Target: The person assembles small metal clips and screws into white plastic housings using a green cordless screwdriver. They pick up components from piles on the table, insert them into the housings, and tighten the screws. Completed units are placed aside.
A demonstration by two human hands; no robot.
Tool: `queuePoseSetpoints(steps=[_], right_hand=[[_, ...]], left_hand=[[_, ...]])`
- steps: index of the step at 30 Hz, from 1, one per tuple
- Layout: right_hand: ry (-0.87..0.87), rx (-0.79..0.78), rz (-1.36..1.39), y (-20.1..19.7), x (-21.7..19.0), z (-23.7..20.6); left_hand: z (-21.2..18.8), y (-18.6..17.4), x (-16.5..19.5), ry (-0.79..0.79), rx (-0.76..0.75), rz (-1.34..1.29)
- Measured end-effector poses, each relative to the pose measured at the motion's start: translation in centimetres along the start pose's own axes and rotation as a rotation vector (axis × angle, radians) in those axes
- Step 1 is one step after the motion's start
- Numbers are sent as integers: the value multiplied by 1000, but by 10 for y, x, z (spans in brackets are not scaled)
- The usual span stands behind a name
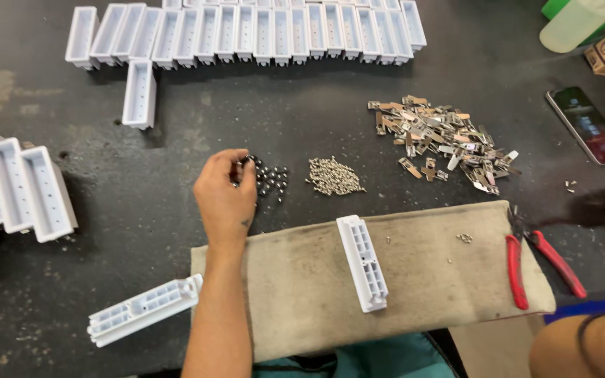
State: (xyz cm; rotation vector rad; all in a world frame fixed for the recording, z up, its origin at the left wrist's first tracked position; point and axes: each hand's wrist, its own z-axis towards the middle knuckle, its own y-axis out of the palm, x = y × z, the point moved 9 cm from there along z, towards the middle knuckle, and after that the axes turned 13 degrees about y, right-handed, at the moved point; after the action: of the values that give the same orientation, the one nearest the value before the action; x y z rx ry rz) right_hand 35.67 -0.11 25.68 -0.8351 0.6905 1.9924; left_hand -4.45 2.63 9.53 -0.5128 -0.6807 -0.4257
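Note:
My left hand [227,190] reaches forward over the dark table, palm down. Its fingertips are pinched together at the left edge of a small heap of dark metal balls [272,179]. Just right of the balls lies a pile of small silver screws [334,176]. A white plastic housing [363,262] lies on a beige cloth pad [442,280] in front of me. Another white housing [143,310] lies on the table left of my forearm. My right hand is out of view; only a bare arm with a dark band [586,346] shows at the bottom right.
A heap of flat metal clips [437,134] lies at the right. Rows of white plastic trays stand along the back [246,31] and at the left [19,185]. Red-handled pliers [540,260] rest on the pad's right end. A phone [588,124] lies at the far right.

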Motion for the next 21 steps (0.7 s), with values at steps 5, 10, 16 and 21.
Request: queuePoseSetpoints(steps=[5,10,16,21], right_hand=[[108,-23,-68,-18,4,64],[242,-93,-100,-25,27,126],[255,-61,-33,-24,54,105],[312,45,-19,-29,75,66]], left_hand=[[1,2,5,9,-38,17],[6,10,36,126,-182,25],[-73,37,133,346,-405,-127],[-109,40,162,321,-379,-55]])
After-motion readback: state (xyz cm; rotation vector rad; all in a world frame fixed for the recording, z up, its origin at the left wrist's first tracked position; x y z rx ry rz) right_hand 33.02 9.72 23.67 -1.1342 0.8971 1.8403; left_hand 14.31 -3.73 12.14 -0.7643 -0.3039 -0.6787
